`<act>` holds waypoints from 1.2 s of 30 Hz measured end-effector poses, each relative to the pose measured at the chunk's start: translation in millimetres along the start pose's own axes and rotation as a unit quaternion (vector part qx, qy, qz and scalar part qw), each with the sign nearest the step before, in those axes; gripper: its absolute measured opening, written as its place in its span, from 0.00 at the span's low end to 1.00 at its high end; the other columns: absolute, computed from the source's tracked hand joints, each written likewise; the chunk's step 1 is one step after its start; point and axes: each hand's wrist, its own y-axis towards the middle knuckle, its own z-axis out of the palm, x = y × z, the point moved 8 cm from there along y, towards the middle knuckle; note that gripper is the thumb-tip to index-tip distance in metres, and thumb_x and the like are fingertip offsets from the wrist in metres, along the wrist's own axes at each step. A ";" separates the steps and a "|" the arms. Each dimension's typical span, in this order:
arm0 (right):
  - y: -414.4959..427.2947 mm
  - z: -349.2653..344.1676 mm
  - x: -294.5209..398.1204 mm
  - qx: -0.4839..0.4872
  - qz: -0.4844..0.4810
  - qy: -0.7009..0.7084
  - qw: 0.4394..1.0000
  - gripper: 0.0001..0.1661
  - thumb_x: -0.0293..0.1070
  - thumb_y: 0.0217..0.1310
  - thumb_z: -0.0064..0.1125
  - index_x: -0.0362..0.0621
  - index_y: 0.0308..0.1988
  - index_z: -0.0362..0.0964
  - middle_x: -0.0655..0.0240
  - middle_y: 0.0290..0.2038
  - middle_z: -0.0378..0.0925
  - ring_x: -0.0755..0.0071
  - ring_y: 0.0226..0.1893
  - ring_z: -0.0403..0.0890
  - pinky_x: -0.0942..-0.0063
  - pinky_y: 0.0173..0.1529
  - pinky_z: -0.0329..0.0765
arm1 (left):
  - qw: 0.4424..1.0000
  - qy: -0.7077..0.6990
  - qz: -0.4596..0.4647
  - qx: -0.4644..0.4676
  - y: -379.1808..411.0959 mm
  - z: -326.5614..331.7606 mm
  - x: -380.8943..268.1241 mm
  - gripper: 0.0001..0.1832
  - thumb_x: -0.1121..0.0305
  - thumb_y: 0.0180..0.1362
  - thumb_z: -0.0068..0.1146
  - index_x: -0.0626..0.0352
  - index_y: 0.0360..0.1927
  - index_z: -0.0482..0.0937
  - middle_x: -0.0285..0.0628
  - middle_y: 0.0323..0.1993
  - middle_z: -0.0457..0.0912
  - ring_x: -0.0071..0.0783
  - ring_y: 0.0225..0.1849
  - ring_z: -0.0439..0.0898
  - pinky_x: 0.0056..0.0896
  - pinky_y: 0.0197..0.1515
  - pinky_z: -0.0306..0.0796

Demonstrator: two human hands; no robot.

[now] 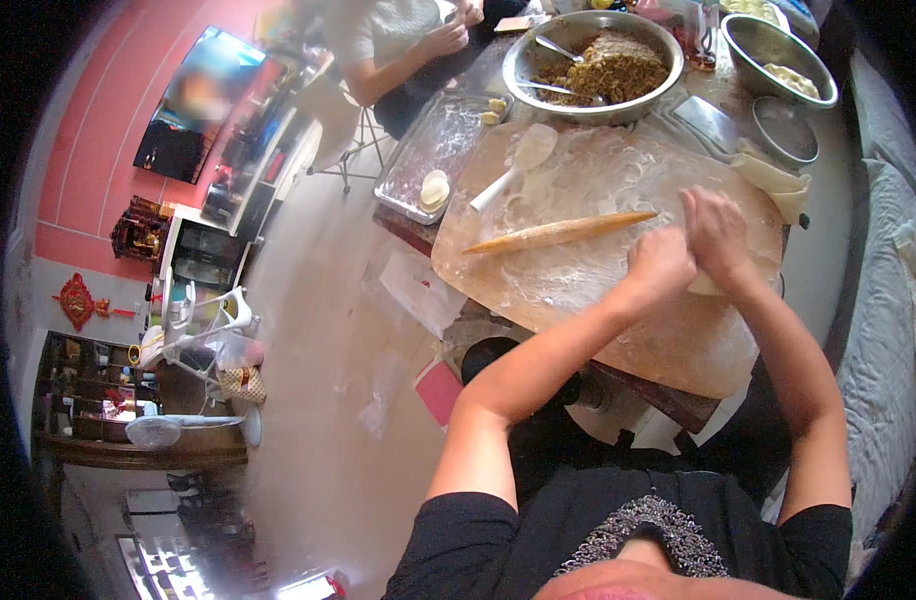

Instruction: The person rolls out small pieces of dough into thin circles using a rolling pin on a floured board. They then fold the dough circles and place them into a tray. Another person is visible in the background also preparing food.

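Note:
My left hand (659,261) is curled into a loose fist over the right part of a floured wooden board (578,285). Touching or nearly touching it is my right hand (717,229), fingers bent. Whatever may be between the hands is hidden from above. A pale piece, apparently dough (704,285), shows partly beneath my wrists. Left of my hands lies a tapered wooden rolling pin (559,232), its right tip close to my left hand. Farther back on the board rests a white flat-bladed paddle (529,154).
A metal tray (398,169) holds round dough wrappers (434,191) and small dumplings (494,111). Behind the board stand a steel bowl of filling (675,64) with two spoons and a bowl with dough (743,56). A cloth (773,180) drapes the right edge. Another person (398,52) sits back left.

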 end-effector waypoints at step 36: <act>54.9 21.1 -10.9 0.013 0.054 -0.009 0.998 0.25 0.52 0.70 0.43 0.43 0.33 0.76 0.55 0.34 0.81 0.49 0.39 0.81 0.55 0.44 0.76 | 0.981 0.085 -0.108 0.140 57.4 -4.3 9.7 0.13 0.62 0.50 0.57 0.58 0.33 0.86 0.48 0.33 0.86 0.38 0.37 0.86 0.38 0.44 0.77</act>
